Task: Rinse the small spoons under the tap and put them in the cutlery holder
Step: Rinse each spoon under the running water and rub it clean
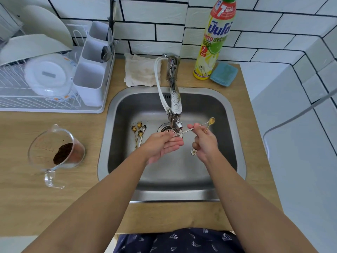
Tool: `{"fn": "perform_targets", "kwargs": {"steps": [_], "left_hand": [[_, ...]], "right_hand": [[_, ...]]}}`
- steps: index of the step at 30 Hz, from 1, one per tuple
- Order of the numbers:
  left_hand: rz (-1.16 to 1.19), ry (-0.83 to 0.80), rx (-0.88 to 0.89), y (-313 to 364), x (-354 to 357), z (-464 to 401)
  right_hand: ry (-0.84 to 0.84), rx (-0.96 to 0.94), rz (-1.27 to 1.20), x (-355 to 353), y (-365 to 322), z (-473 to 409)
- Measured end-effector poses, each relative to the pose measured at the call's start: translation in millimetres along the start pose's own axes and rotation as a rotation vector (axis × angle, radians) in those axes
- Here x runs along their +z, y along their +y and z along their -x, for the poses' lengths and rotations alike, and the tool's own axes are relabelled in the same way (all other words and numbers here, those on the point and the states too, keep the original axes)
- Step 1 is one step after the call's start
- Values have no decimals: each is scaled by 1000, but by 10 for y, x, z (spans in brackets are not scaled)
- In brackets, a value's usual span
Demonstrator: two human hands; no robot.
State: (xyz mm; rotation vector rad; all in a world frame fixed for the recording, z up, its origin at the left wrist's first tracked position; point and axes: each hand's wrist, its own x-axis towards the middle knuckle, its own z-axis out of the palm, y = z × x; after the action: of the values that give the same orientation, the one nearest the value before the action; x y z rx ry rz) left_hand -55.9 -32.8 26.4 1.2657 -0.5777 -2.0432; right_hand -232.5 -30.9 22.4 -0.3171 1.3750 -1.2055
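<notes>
The cutlery holder (91, 70) stood at ten o'clock of the sink (235, 125). Dirty spoons (138, 132) lay inside at nine. The left hand (160, 145) pinched a silver spoon (184, 132) under the tap (175, 106); the right hand (205, 143) gripped a gold spoon (211, 121).

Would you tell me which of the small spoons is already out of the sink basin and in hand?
The gold spoon with the flower-tipped handle, gripped by the right hand; the other spoons lie on the sink floor.

White brick-tile wall (164, 30), wooden counter (36, 198); pale surface (300, 161) right, perhaps appliance.
</notes>
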Motion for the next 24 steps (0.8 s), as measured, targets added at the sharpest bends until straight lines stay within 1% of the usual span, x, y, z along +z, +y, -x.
{"fn": "perform_targets", "kwargs": {"steps": [1,2,3,5,7,8,9,10,11,12,14,15,16,18,20,23,24], "left_hand": [[45,-20,-12,8,-12,0],[35,0,-7,0,-17,-14],[-23,47,18,-18,-16,-37],[-239,195,115,-53,5,-73],[-566,323,226,-45,-4,-86],[-738,353,269,-39,-17,-80],[-860,363,294,-32,-25,-68],[-926,358,292,-28,-35,-57],[-935,319,262,-30,-49,-42],[-868,240,200,-40,-62,-29],[-560,65,22,-57,-78,-8],[-425,10,-54,-45,-95,0],[-353,-23,-108,-22,-125,4],[-354,-76,-173,40,-184,26],[-379,-113,-211,100,-215,71],[-404,-121,-200,129,-200,157],[-432,-117,-185,117,-201,189]], "right_hand": [[-8,2,-1,-7,-5,4],[-10,3,2,-1,3,12],[-5,2,11,15,22,22],[20,4,40,76,84,44],[51,17,66,148,167,66],[62,29,66,177,202,73],[70,40,61,195,221,72],[73,46,59,202,221,62],[73,47,66,201,206,45],[74,45,76,194,181,24],[79,47,99,155,122,-22],[76,49,108,134,97,-39],[64,55,117,124,81,-45],[5,78,143,139,84,-38],[-94,113,199,203,132,6],[-262,169,309,300,269,111],[-294,173,331,323,294,136]]}}
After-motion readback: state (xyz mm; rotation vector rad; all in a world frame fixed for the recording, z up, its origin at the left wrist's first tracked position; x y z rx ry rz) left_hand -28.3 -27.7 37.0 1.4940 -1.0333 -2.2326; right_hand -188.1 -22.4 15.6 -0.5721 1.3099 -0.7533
